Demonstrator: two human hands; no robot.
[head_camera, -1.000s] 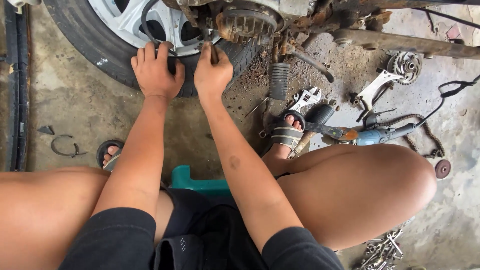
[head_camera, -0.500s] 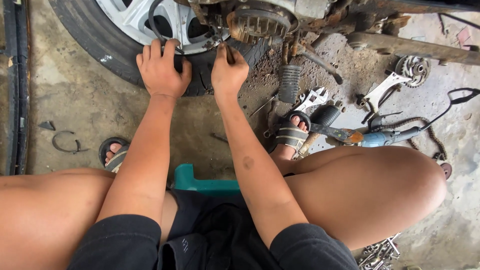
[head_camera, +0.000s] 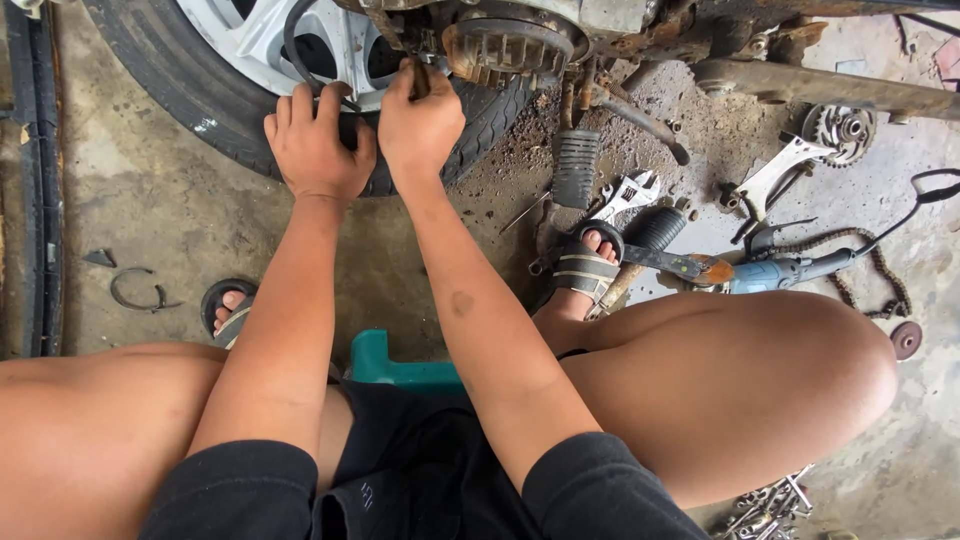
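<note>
A motorcycle wheel with a black tyre (head_camera: 190, 90) and a silver spoked rim (head_camera: 250, 40) stands in front of me, next to a rusty finned engine part (head_camera: 510, 45). My left hand (head_camera: 315, 145) rests on the tyre, its fingers curled around a black cable or hose (head_camera: 293, 40) that runs in front of the rim. My right hand (head_camera: 420, 115) is closed on a small part or tool right beside the rusty engine part; what it grips is mostly hidden by the fingers.
I sit on a low teal stool (head_camera: 395, 365), sandalled feet on the concrete floor. To the right lie a black footpeg (head_camera: 577, 168), spanners (head_camera: 625, 195), a blue power tool (head_camera: 790, 272), a chain (head_camera: 880, 275), a sprocket part (head_camera: 840, 128). Loose tools (head_camera: 775, 500) lie bottom right.
The view has shifted so that hands and wheel sit lower in frame. My right hand has moved up a little to the rusty engine part; the left hand stays on the tyre.
</note>
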